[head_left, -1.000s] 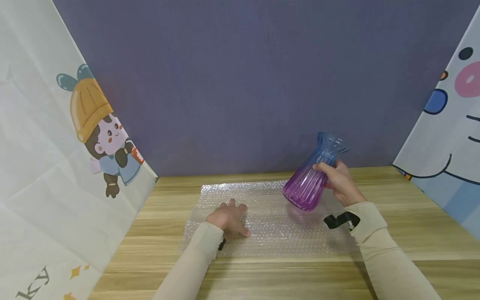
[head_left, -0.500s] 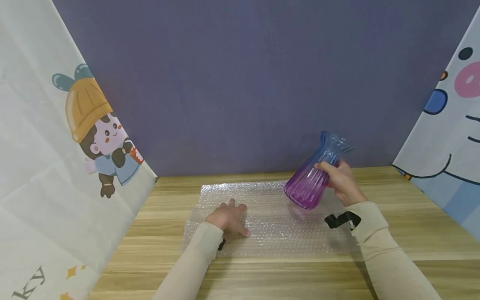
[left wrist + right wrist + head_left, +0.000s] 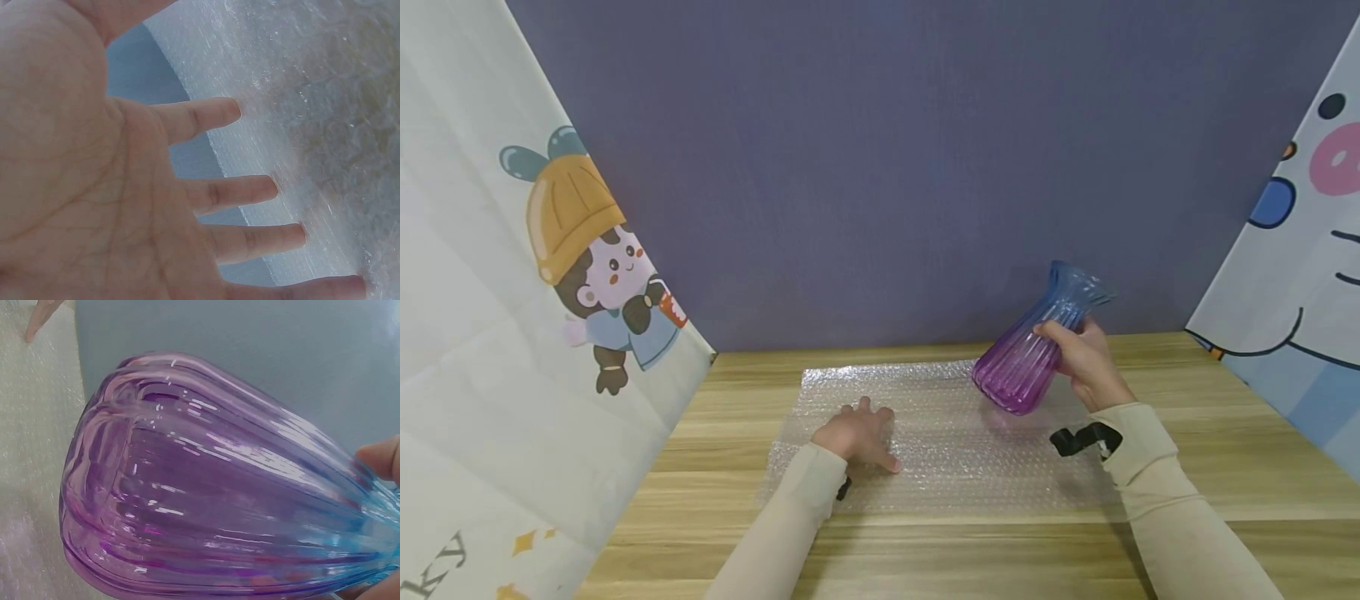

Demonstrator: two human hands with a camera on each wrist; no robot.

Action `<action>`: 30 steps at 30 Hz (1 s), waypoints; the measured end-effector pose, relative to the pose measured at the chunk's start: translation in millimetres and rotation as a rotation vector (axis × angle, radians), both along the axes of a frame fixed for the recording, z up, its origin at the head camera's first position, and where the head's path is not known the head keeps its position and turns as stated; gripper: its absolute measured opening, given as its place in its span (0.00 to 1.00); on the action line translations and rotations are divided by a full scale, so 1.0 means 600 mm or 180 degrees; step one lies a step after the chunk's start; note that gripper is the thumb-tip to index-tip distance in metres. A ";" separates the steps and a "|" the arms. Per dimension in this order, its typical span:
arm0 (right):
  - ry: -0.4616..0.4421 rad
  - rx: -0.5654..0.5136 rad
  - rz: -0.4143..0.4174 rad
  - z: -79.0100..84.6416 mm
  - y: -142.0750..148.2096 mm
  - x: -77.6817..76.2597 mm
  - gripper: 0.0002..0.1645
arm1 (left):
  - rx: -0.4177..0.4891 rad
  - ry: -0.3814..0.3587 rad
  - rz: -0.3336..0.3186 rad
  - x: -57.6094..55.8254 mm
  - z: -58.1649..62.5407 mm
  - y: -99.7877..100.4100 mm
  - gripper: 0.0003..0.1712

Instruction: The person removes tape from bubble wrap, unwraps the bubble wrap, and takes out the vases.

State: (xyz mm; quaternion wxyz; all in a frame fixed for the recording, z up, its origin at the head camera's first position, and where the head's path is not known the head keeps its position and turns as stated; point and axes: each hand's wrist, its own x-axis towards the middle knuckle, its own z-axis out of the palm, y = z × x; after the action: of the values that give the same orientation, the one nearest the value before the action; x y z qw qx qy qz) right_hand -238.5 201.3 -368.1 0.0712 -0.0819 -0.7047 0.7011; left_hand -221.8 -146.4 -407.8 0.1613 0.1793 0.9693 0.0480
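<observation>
A ribbed glass vase (image 3: 1022, 358), purple at the base and blue toward its flared mouth, is tilted in the air above the right part of a bubble wrap sheet (image 3: 940, 467). My right hand (image 3: 1086, 364) grips it below the neck, thumb on the near side. In the right wrist view the vase (image 3: 212, 487) fills most of the picture. Flat on the table lies the bubble wrap, and my left hand (image 3: 856, 435) rests on its left part with fingers spread. The left wrist view has the fingertips touching the bubble wrap (image 3: 337, 125).
The wooden table (image 3: 700, 467) ends at a dark purple backdrop (image 3: 880, 183). A white cloth (image 3: 475, 333) with a cartoon figure hangs on the left, and a printed panel (image 3: 1292, 283) stands at the right. A black wrist mount (image 3: 1084, 438) sits by the right sleeve.
The vase, held in my right hand, has shifted slightly right and up and tilted a little more. My left hand has stayed in place. The left cloth has moved slightly leftward.
</observation>
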 end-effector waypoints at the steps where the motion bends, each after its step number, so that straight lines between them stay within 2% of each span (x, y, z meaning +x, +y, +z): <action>1: -0.0016 0.0006 -0.0011 -0.001 -0.001 0.003 0.55 | -0.0004 0.0003 -0.0012 0.001 0.000 -0.002 0.55; 17: 0.0029 -0.0189 -0.0236 -0.008 -0.026 0.059 0.52 | 0.0041 -0.0037 -0.0108 0.026 -0.006 -0.032 0.55; 25: 0.0198 -0.0502 -0.0298 -0.010 -0.036 0.089 0.38 | 0.0012 -0.0009 -0.0207 0.037 -0.007 -0.046 0.55; 30: 0.0241 -0.0642 -0.0374 -0.009 -0.042 0.108 0.35 | 0.0007 -0.0016 -0.0257 0.045 -0.008 -0.056 0.55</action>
State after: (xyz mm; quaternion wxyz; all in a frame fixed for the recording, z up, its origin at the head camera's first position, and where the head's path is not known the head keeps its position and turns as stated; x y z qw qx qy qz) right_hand -173.6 175.9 -373.5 0.1301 -0.1033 -0.6215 0.7656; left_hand -194.6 -179.8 -412.6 0.1654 0.2183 0.9608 0.0430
